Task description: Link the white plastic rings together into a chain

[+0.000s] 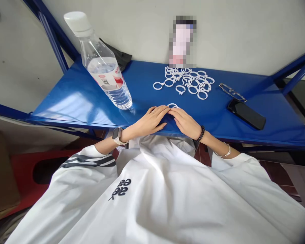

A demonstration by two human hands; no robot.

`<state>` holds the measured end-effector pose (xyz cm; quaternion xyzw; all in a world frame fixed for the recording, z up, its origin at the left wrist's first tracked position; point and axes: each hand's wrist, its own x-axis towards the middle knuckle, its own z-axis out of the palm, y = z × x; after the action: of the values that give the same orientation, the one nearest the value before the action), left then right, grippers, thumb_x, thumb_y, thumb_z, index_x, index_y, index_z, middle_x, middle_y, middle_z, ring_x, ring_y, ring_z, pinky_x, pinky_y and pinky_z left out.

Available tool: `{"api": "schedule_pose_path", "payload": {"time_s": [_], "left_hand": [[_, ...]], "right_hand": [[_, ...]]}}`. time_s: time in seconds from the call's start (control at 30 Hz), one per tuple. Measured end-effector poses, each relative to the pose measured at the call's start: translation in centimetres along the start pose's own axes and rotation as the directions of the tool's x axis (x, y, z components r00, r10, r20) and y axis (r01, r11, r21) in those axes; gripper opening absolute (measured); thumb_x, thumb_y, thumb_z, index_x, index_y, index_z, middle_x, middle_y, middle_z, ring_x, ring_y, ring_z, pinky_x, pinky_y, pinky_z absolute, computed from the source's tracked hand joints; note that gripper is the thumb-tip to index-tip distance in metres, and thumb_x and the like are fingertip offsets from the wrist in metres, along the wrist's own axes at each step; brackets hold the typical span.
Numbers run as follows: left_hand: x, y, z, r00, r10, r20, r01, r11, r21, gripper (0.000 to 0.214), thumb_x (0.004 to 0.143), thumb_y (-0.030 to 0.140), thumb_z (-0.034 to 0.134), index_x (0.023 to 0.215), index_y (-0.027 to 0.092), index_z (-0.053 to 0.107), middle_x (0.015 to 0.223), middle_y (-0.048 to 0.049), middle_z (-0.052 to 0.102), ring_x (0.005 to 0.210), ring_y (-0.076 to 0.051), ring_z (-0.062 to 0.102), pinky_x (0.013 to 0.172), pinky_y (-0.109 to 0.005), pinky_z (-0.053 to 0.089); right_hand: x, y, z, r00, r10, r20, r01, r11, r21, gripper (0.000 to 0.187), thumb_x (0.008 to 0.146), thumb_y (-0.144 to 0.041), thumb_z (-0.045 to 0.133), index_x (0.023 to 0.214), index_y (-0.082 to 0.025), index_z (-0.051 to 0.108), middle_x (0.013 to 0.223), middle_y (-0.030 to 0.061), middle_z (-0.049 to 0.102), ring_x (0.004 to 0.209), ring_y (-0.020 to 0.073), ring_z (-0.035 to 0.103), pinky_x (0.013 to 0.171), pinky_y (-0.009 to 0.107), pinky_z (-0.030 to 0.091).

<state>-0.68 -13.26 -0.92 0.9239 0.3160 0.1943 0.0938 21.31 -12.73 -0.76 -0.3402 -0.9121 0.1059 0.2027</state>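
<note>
Going by the layout, you are at an early point: one white ring (172, 104) lies apart from the rest, just beyond your fingertips, while the ring pile (187, 80) sits farther back on the blue tabletop (142, 81), and no separate group of finished ones shows. Your left hand (147, 122) and right hand (186, 123) rest palm-down near the front edge, fingers close together and nearly straight, their tips meeting at the near side of that ring. They partly cover it, so I cannot tell whether you are pinching it. Those in the pile look alike: thin, glossy white hoops, many with a small tab at one side, lying loosely over one another, with a few spread along the near side.
</note>
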Motion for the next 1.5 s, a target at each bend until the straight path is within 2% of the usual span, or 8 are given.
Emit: {"api": "schedule_pose_path", "payload": {"time_s": [0.4, 0.67, 0.87, 1.1, 1.2, 1.33, 1.4, 1.5], "left_hand": [[0.5, -0.3, -0.8, 0.996, -0.092, 0.014, 0.092, 0.995, -0.021, 0.039, 0.096, 0.025, 0.04, 0.134, 0.013, 0.044, 0.12, -0.0142, 0.059, 0.114, -0.027, 0.053, 0.094, -0.04, 0.044], [0.7, -0.5, -0.6, 0.995, -0.096, -0.007, 0.096, 0.995, -0.026, 0.039, 0.097, 0.031, 0.042, 0.131, 0.013, 0.046, 0.102, -0.0106, 0.062, 0.101, -0.026, 0.054, 0.088, -0.037, 0.044], [0.7, -0.4, -0.8, 0.998, -0.068, -0.004, 0.068, 0.998, 0.008, 0.03, 0.097, 0.029, 0.041, 0.12, 0.015, 0.054, 0.1, -0.0093, 0.061, 0.099, -0.024, 0.054, 0.088, -0.036, 0.044], [0.7, -1.1, -0.1, 0.997, -0.041, -0.063, 0.042, 0.999, 0.022, 0.027, 0.099, 0.028, 0.037, 0.097, 0.016, 0.061, 0.1, -0.0088, 0.06, 0.094, -0.022, 0.052, 0.088, -0.035, 0.043], [0.7, -1.3, 0.1, 0.997, -0.031, -0.075, 0.033, 0.999, 0.031, 0.031, 0.1, 0.032, 0.036, 0.094, 0.017, 0.062, 0.095, -0.0083, 0.06, 0.092, -0.022, 0.051, 0.085, -0.035, 0.044], [0.7, -1.2, 0.2, 0.999, -0.019, -0.05, 0.02, 1.0, 0.012, 0.032, 0.101, 0.031, 0.035, 0.096, 0.017, 0.063, 0.097, -0.0081, 0.061, 0.092, -0.021, 0.053, 0.083, -0.034, 0.044], [0.8, -0.9, 0.2, 0.998, -0.028, -0.056, 0.029, 1.0, 0.004, 0.031, 0.1, 0.03, 0.036, 0.095, 0.016, 0.063, 0.097, -0.0078, 0.062, 0.093, -0.021, 0.053, 0.083, -0.034, 0.044], [0.8, -0.8, 0.3, 0.996, -0.053, -0.078, 0.055, 0.998, 0.029, 0.032, 0.1, 0.03, 0.037, 0.091, 0.016, 0.064, 0.094, -0.0079, 0.063, 0.092, -0.022, 0.052, 0.082, -0.035, 0.045]], "right_hand": [[0.5, -0.3, -0.3, 0.999, 0.035, 0.017, -0.037, 0.979, 0.201, 0.031, 0.092, -0.024, 0.042, 0.121, -0.021, 0.051, 0.121, 0.0116, 0.061, 0.113, 0.0263, 0.056, 0.099, 0.046, 0.043], [0.7, -0.4, -0.5, 0.997, 0.044, -0.065, -0.031, 0.983, 0.18, 0.028, 0.093, -0.02, 0.036, 0.113, -0.022, 0.056, 0.115, 0.0092, 0.062, 0.11, 0.0249, 0.055, 0.1, 0.044, 0.04], [0.6, -0.1, -0.9, 0.982, 0.169, -0.08, -0.157, 0.977, 0.145, 0.032, 0.087, -0.013, 0.036, 0.102, -0.022, 0.063, 0.105, 0.0089, 0.065, 0.099, 0.0251, 0.058, 0.091, 0.041, 0.043], [0.4, 0.0, -0.5, 0.973, 0.174, -0.151, -0.185, 0.981, -0.062, 0.025, 0.095, -0.021, 0.04, 0.098, -0.02, 0.065, 0.103, 0.0083, 0.068, 0.097, 0.0241, 0.059, 0.089, 0.042, 0.04], [0.3, 0.1, -0.5, 0.98, 0.13, -0.151, -0.123, 0.991, 0.055, 0.024, 0.096, -0.031, 0.045, 0.09, -0.02, 0.065, 0.094, 0.0068, 0.07, 0.088, 0.0221, 0.061, 0.084, 0.038, 0.045], [0.2, 0.3, -0.9, 0.935, 0.258, -0.245, -0.175, 0.933, 0.316, 0.022, 0.095, -0.033, 0.047, 0.09, -0.02, 0.064, 0.088, 0.0042, 0.071, 0.078, 0.0182, 0.063, 0.076, 0.032, 0.049], [0.2, 0.2, -0.9, 0.935, 0.268, -0.232, -0.185, 0.928, 0.323, 0.021, 0.094, -0.033, 0.048, 0.09, -0.021, 0.064, 0.087, 0.0037, 0.071, 0.076, 0.0179, 0.063, 0.075, 0.031, 0.048], [0.1, -0.3, -0.7, 0.968, 0.184, -0.17, -0.14, 0.96, 0.243, 0.021, 0.093, -0.032, 0.047, 0.09, -0.022, 0.064, 0.08, 0.0029, 0.069, 0.066, 0.0166, 0.059, 0.073, 0.031, 0.047]]}}
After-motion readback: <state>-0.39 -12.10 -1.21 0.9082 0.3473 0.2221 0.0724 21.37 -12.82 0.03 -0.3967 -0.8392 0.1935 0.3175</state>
